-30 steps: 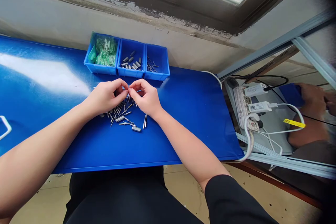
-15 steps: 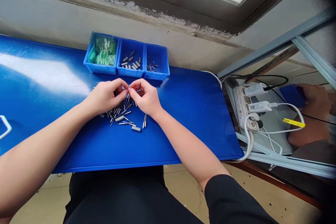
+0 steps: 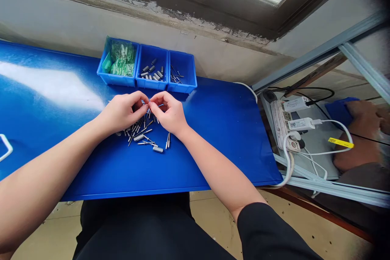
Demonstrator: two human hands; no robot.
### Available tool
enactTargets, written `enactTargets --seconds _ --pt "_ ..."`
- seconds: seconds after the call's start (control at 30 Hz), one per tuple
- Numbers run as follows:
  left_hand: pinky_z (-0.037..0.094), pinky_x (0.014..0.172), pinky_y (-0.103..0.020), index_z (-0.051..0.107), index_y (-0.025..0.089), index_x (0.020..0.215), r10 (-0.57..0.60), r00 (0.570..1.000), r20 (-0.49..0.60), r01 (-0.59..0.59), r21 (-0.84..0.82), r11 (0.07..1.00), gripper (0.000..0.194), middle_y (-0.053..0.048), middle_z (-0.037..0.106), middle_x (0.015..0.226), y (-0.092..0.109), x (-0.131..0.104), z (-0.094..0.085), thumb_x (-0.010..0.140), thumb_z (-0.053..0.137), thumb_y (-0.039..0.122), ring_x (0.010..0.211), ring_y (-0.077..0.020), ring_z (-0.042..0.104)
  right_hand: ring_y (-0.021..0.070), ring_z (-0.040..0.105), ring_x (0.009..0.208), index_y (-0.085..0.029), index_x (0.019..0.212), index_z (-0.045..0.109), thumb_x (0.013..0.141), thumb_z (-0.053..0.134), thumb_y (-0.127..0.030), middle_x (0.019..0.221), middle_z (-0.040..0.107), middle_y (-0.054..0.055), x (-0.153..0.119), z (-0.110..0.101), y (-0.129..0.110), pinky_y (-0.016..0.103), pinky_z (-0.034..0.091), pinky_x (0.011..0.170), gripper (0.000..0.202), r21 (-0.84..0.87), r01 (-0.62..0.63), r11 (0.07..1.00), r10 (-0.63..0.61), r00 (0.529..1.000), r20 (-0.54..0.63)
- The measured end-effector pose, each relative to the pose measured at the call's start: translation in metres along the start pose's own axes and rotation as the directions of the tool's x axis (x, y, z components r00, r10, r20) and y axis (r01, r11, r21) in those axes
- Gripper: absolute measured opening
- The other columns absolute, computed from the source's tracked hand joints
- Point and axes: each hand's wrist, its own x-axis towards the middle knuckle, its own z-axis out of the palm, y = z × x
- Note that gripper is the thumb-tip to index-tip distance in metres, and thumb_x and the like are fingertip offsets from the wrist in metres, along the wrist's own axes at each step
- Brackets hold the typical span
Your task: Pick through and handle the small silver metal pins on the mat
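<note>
My left hand [image 3: 122, 111] and my right hand [image 3: 170, 113] meet fingertip to fingertip over a blue mat [image 3: 219, 138]. Between the pinched fingers is a small metal pin, mostly hidden by the fingertips. Under and just below both hands lies a loose pile of small metal pins and sleeves [image 3: 144, 136]. A short silver sleeve [image 3: 157, 149] lies at the pile's near edge.
Three blue bins stand at the mat's far edge: the left bin [image 3: 118, 65] holds green bagged parts, the middle bin [image 3: 152, 70] short sleeves, the right bin [image 3: 182, 74] thin pins. A white power strip [image 3: 283, 124] with plugs and cables sits to the right. Another person's hand [image 3: 364, 120] shows at far right.
My hands stay pinched together in the same spot. The other person's hand at far right has shifted slightly.
</note>
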Motion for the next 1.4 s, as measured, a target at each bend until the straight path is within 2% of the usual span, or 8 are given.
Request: enactTargets --seconds 0.23,1.4 --pt "0.038 0.067 -0.012 0.072 0.021 0.106 -0.035 0.999 0.018 0.035 0.006 0.999 0.041 0.001 0.072 0.08 0.0017 -0.0006 -0.0009 0.088 0.056 0.054 0.066 -0.0007 0.053 0.0101 0.067 0.081 -0.019 0.098 0.067 0.087 0.07 -0.045 0.091 0.072 0.001 0.0006 -0.0003 0.0003 0.025 0.059 0.076 0.028 0.016 0.013 1.0 -0.013 1.0 -0.001" --pt "0.039 0.069 -0.013 0.072 0.021 0.106 -0.035 0.999 0.018 0.035 -0.005 0.999 0.044 0.0 0.073 0.081 0.001 -0.0001 -0.0012 0.086 0.055 0.056 0.067 -0.0017 0.054 0.0102 0.067 0.082 -0.019 0.099 0.066 0.091 0.065 -0.044 0.091 0.072 0.001 0.0012 -0.0003 -0.0008 0.024 0.059 0.077 0.026 -0.021 0.007 1.0 -0.007 1.0 0.014"
